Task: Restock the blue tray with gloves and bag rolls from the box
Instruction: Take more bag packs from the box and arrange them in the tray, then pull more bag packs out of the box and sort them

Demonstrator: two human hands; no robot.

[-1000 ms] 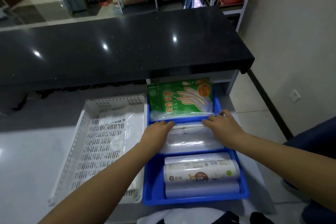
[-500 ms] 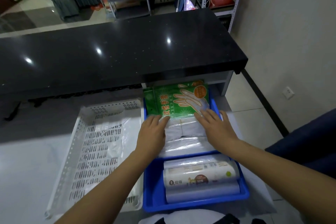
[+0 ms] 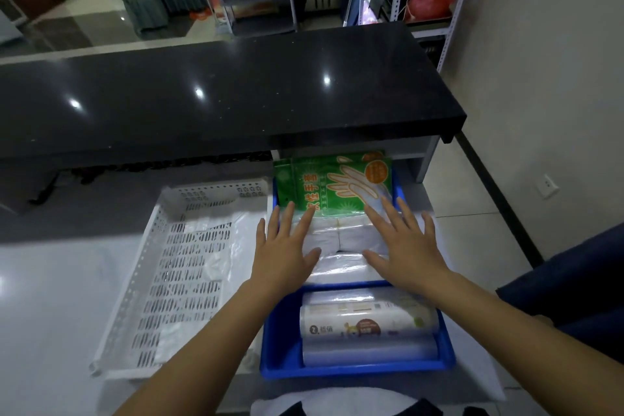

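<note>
1. Your left hand (image 3: pixel 285 252) lies flat with the fingers spread and straight, gripping nothing; its palm sits over the left edge of the blue tray (image 3: pixel 354 371) and its fingertips reach the lower left corner of the green glove packets (image 3: pixel 334 184).
2. Your right hand (image 3: pixel 403 241) is likewise released and spread, mirrored on the right side of the tray; its fingertips touch the lower right of the glove packets, and its palm rests over the white bag packs (image 3: pixel 341 233) in the middle section.
3. Between your two hands the white bag packs lie flat, with a clear-wrapped pack just nearer you; whether your palms press on them or only hover I cannot tell.
4. Nearer you still, the front section of the tray holds the bag rolls (image 3: pixel 366 326), lying on their sides and stacked close together.
5. The glove packets stand tilted at the far end of the tray, partly under the black tabletop (image 3: pixel 202 94).
6. To your left, just beside the tray, the white basket (image 3: pixel 135 284) holds only loose clear plastic as far as I can see; if that is the box, it looks emptied.
7. Judging by this, the restocking seems nearly done; every section of the tray is filled, and only a final tidy and squaring-up appears to be left.
</note>
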